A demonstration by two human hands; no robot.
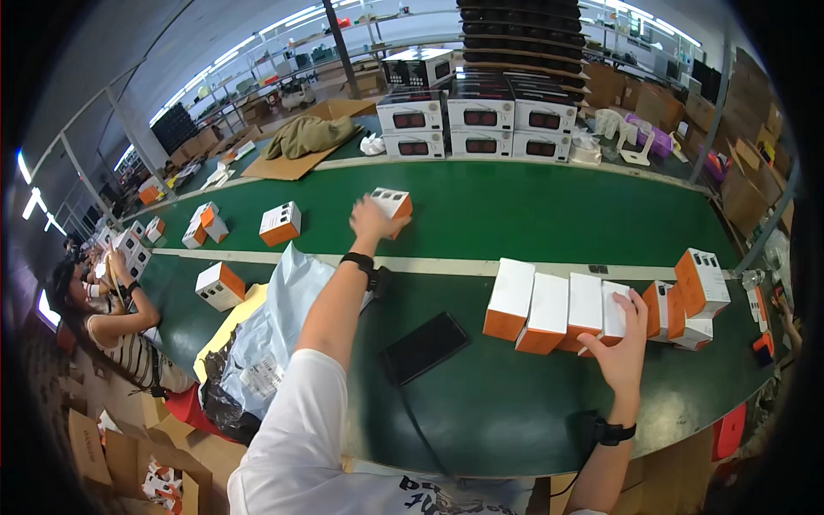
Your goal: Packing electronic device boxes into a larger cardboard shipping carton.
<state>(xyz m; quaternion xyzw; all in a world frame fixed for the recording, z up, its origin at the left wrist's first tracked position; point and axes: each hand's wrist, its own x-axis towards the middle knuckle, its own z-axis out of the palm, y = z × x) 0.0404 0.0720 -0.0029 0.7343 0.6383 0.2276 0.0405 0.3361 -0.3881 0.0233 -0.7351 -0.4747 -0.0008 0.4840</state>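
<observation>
On the green conveyor belt, my left hand [373, 221] is on a small white and orange box [393, 203], thumb and fingers on its sides. My right hand [618, 347] grips the end box [613, 309] of a row of white and orange cartons standing on the near table. The cartons [510, 299] in that row stand side by side, white faces up. Right of the row, several more such boxes [702, 283] lie in a small pile, one on top. A black smartphone [425, 347] with a cable lies between my arms.
Grey plastic mailing bags [277, 341] and a box [220, 286] lie left of my arm. Further boxes [280, 223] sit on the belt. Large speaker cartons [479, 112] are stacked beyond it. A co-worker [122, 315] sits at the left, handling boxes.
</observation>
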